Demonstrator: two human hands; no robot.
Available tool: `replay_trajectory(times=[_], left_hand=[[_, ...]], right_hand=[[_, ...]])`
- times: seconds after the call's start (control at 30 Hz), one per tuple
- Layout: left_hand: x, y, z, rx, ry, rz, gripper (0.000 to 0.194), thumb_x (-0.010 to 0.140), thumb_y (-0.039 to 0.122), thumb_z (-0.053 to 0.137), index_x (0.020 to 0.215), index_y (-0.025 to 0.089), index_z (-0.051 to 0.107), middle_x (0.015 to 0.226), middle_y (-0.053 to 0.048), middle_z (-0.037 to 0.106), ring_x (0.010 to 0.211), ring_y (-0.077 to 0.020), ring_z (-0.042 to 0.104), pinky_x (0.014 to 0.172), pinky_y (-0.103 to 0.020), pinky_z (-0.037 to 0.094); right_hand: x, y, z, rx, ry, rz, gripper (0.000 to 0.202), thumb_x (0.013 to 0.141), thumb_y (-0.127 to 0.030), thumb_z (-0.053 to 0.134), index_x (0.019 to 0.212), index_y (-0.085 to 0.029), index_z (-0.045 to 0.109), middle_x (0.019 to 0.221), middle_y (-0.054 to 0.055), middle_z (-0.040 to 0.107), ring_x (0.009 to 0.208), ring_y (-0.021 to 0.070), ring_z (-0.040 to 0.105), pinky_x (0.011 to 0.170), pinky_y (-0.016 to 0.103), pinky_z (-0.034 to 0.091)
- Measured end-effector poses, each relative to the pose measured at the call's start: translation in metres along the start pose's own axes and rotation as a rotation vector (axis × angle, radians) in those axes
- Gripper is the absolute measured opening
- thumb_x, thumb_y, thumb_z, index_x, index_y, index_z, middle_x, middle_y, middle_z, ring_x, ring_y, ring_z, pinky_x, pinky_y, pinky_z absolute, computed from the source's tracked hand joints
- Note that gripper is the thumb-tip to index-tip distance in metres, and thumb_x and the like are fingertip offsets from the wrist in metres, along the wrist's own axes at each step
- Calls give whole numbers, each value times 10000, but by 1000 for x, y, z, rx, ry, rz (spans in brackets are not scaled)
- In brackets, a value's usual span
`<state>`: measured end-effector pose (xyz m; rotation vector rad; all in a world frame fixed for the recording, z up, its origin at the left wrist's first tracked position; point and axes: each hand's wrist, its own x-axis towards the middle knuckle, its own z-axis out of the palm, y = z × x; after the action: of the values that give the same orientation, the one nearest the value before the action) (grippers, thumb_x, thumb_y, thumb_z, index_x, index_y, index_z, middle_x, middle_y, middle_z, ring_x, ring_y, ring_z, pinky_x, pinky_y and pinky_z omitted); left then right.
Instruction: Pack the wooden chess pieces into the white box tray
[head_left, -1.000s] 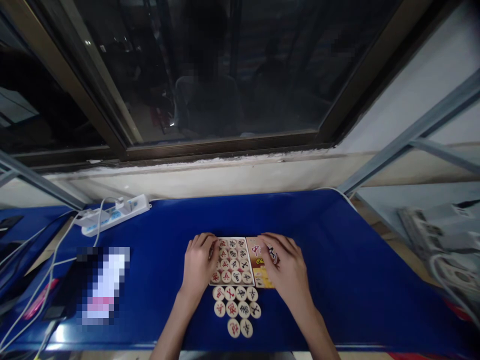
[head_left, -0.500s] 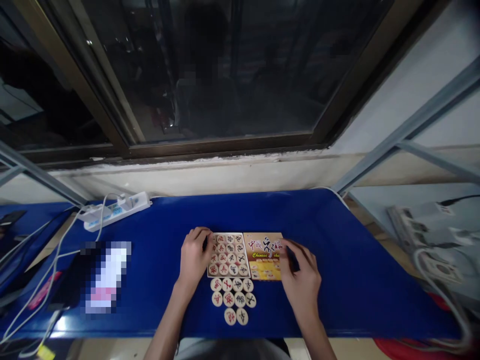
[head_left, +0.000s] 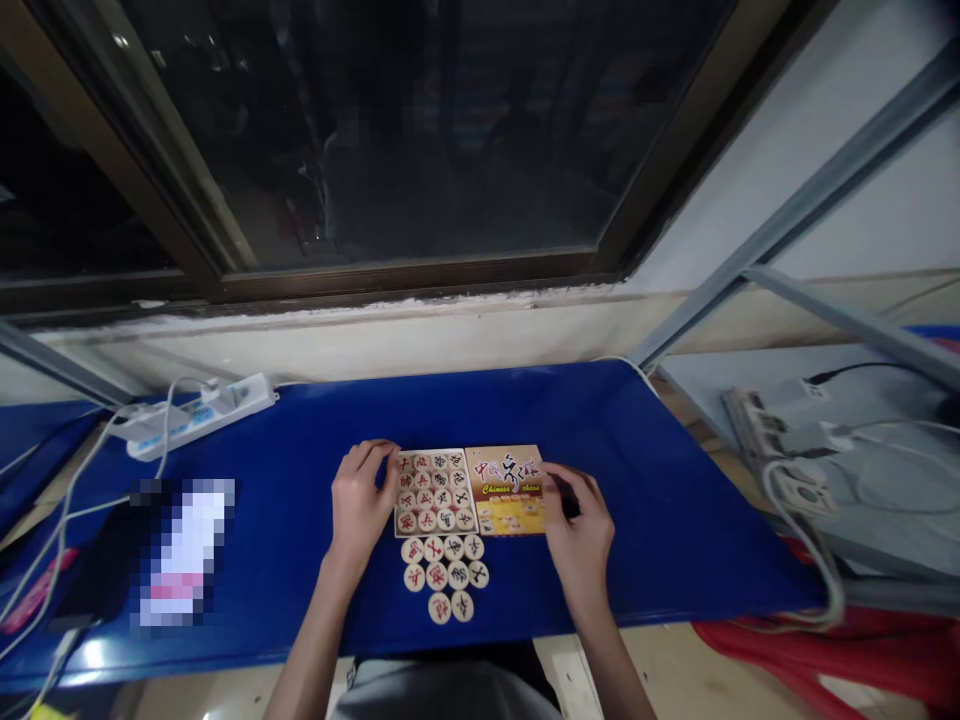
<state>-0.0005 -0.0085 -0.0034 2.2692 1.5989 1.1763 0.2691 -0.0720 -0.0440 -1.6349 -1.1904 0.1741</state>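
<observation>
An open box tray [head_left: 474, 533] on the blue table holds rows of round Chinese chess pieces [head_left: 424, 499], with red and black characters facing up. The tan and yellow box lid [head_left: 506, 470], printed "Chinese chess", lies flat against its right side. My left hand [head_left: 363, 497] has thumb and index finger pinched at the tray's upper left edge. At the lid's right edge, my right hand [head_left: 581, 525] closes thumb and forefinger, a dark gap between them. Several loose chess pieces [head_left: 458, 576] lie in three rows just below the tray.
On the left, a phone [head_left: 187, 555] with a blurred screen lies near cables and a white power strip [head_left: 202, 420]. A window [head_left: 420, 150] rises behind the table [head_left: 690, 540]. Grey metal bars [head_left: 705, 270] and another power strip [head_left: 780, 450] are at right, above a red stool [head_left: 862, 650].
The whole view has shifted, so everything appears further left and slightly higher. My right thumb has drawn back off the lid's printed face to its right edge. The pieces keep their arrangement.
</observation>
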Motion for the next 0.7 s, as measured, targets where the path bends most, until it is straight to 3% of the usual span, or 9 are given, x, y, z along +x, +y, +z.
replay_trajectory(times=[0.43, 0.7], left_hand=[[-2, -8, 2, 88, -1, 18, 130, 1009, 214, 545, 971, 157, 656, 951, -34, 695, 882, -180, 648, 820, -359, 514], [-2, 0, -6, 79, -7, 69, 176, 1020, 216, 506, 996, 184, 677, 963, -61, 728, 871, -206, 647, 768, -341, 461]], right_hand=[[1, 4, -1, 90, -22, 88, 313, 928, -456, 563, 1000, -194, 717, 1019, 101, 688, 969, 260, 628, 858, 413, 482], [1, 5, -1, 14, 68, 88, 320, 917, -462, 571, 1013, -203, 733, 1026, 96, 688, 995, 266, 594, 868, 408, 455]])
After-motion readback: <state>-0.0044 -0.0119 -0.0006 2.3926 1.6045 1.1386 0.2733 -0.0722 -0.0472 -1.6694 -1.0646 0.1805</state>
